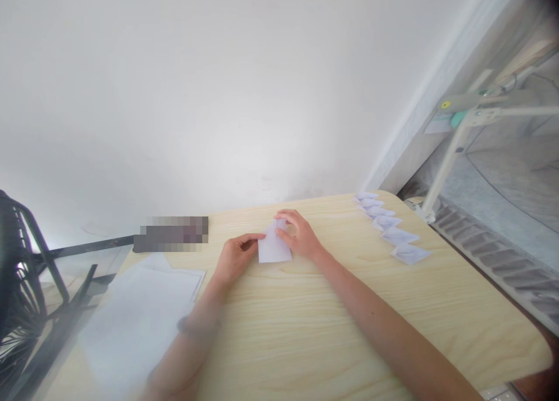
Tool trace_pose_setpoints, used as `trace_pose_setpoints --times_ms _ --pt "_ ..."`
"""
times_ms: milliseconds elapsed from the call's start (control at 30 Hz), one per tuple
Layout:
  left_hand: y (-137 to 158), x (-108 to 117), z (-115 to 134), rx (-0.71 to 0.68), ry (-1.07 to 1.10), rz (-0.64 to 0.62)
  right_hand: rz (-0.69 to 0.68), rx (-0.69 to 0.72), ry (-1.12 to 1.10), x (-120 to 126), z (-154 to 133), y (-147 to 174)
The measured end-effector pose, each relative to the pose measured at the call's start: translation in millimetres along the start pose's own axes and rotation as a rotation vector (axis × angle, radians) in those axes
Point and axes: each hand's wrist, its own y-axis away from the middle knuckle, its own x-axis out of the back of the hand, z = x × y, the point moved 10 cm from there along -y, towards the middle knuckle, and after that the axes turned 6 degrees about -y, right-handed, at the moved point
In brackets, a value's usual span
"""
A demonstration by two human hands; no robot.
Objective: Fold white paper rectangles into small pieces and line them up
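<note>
A small white sheet of paper (273, 251), with its top corners folded inward, lies on the wooden table in front of me. My left hand (238, 257) pinches the paper's left edge between thumb and fingers. At the upper right of the sheet, my right hand (300, 235) curls its fingers over the narrow top and presses its thumb on the face. Part of the top fold is hidden behind the right fingers.
Several folded paper boats (410, 253) stand in a row along the right side of the table (349, 337). A stack of white paper (140, 308) lies at the left, with a blurred dark object (170, 238) behind it. The wall (262, 98) rises beyond the table's far edge.
</note>
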Motion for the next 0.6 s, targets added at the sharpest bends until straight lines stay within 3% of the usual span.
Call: trace_pose_setpoints --times_ms 133,333,467,600 --pt "0 7 9 -0.088 -0.162 0.138 -0.02 0.099 0.162 -2 -15 2" --pt "3 13 20 -0.224 -0.492 0.261 -0.195 0.155 0.253 -18 -26 7" --pt "4 14 19 -0.235 -0.57 0.267 -0.244 0.174 0.307 -25 -26 9" --pt "6 6 23 -0.288 -0.706 0.242 -0.175 0.14 0.419 -24 -20 8"
